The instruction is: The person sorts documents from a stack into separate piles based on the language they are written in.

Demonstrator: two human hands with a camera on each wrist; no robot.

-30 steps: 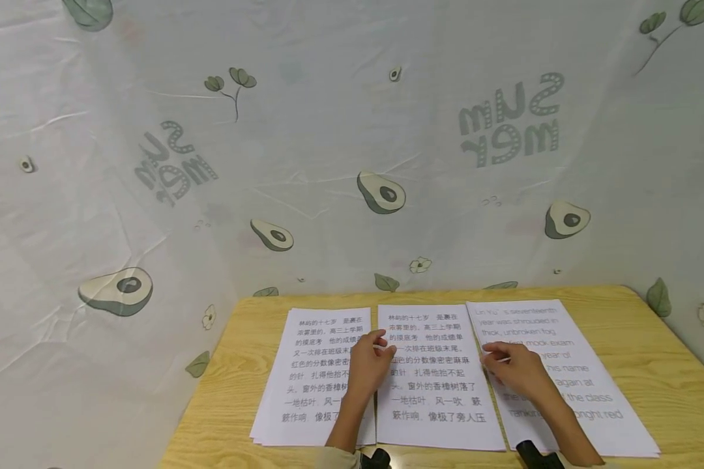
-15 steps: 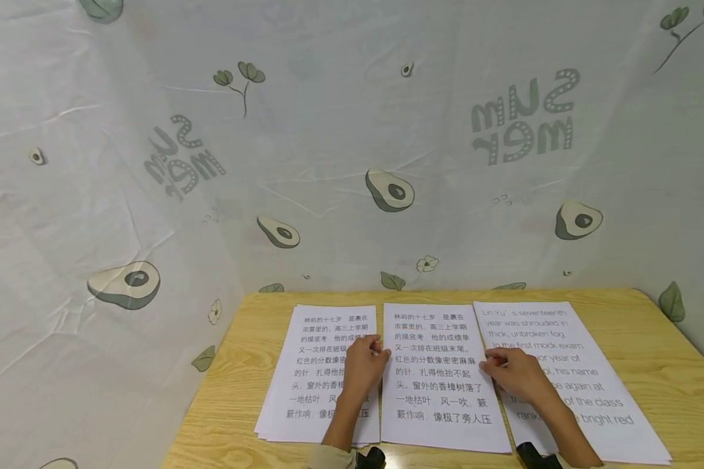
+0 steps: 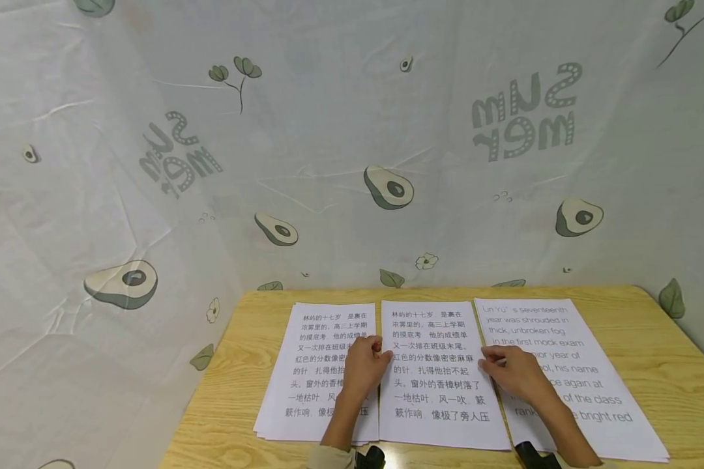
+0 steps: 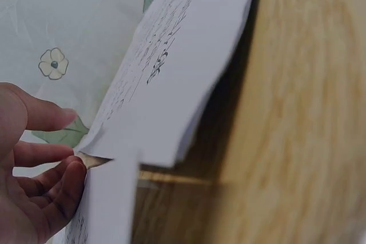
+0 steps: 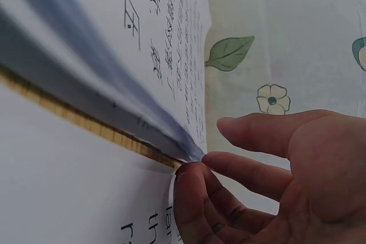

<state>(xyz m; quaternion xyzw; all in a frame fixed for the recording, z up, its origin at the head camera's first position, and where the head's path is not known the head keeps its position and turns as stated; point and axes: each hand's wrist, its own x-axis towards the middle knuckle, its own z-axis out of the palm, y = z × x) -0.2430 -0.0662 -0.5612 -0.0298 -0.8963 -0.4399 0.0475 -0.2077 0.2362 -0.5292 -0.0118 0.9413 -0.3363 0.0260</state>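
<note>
Paper in a middle stack (image 3: pixel 434 435) lies between my left hand (image 3: pixel 365 370) and my right hand (image 3: pixel 515 375). The left one reaches up along its side, thumb held apart from the index finger, the others bent in beneath, fingertips at the stack's left edge. The right one nearly mirrors it at the right edge, thumb raised clear and lower fingers curled. Both are loosely parted and only touch the paper. Beneath my left hand is the left stack (image 3: pixel 311 371), printed in Chinese like the middle one; beneath my right, the right stack (image 3: pixel 610 440), in English. A wood-grain table (image 3: pixel 211 423) spreads under the stacks and out to either side of my hands. Beyond my fingertips hangs a pale, creased cloth (image 3: pixel 328 117) with avocados (image 3: pixel 378 191), leaves, flowers and reversed "summer" lettering.
</note>
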